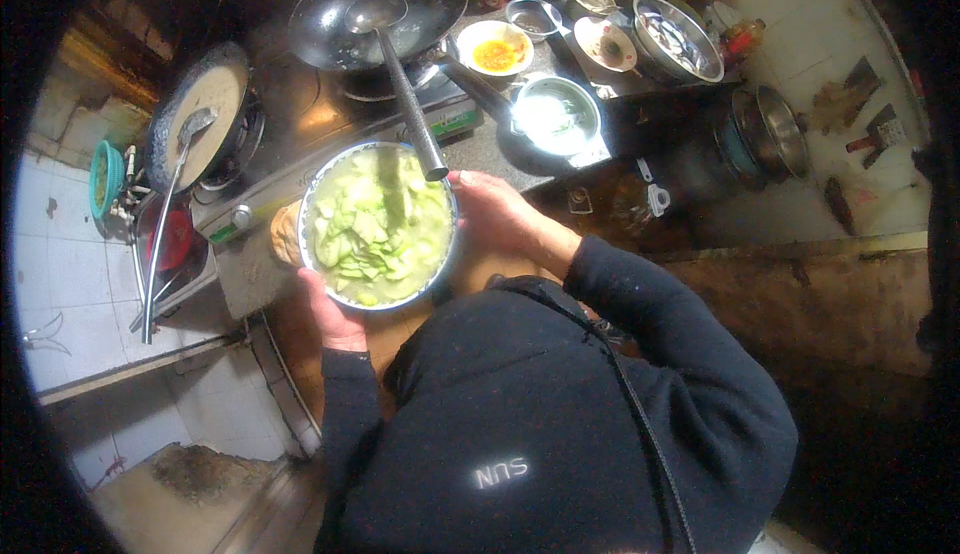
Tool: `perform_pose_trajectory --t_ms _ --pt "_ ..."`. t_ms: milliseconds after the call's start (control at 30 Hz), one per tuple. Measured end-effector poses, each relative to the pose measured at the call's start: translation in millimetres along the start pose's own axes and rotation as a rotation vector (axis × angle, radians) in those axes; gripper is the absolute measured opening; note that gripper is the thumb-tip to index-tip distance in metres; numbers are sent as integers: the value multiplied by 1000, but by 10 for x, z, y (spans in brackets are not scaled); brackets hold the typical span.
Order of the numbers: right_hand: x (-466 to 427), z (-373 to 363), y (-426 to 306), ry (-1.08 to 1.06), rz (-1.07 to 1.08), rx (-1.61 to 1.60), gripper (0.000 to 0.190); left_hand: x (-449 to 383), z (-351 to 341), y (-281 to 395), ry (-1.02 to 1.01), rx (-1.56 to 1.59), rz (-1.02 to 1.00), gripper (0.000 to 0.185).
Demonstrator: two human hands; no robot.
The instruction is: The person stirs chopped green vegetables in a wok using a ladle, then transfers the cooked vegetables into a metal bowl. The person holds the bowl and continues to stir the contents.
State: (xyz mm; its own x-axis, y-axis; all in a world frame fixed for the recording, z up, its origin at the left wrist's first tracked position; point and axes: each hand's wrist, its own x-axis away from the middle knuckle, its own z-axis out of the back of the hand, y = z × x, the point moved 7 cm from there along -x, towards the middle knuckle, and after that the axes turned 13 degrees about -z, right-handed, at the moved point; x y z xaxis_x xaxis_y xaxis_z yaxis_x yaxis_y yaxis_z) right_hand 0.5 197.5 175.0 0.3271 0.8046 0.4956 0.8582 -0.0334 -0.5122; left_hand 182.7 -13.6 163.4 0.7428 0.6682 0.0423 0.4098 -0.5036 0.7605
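Both of my hands hold a large white bowl with a blue-patterned rim. Pale green sliced vegetables in cloudy broth fill it nearly to the edge. My left hand grips the near left side, and my right hand the right side. Above the bowl's far right edge juts the handle of a metal ladle, whose scoop rests in a dark wok on the gas stove. A little cloudy liquid lies in that wok.
At left, a second wok of pale liquid holds a spatula. Right of the stove stand a brightly lit saucepan, a bowl of orange sauce, a plate and a steel basin. A teal basket stands far left.
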Motion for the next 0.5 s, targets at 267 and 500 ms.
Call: perform_pose_trajectory --t_ms 267,500 --pt "317 250 -517 304 263 279 46 -25 99 -106 25 33 -12 89" --pt "120 177 -727 254 213 226 44 0 232 -101 102 -42 -29 86"
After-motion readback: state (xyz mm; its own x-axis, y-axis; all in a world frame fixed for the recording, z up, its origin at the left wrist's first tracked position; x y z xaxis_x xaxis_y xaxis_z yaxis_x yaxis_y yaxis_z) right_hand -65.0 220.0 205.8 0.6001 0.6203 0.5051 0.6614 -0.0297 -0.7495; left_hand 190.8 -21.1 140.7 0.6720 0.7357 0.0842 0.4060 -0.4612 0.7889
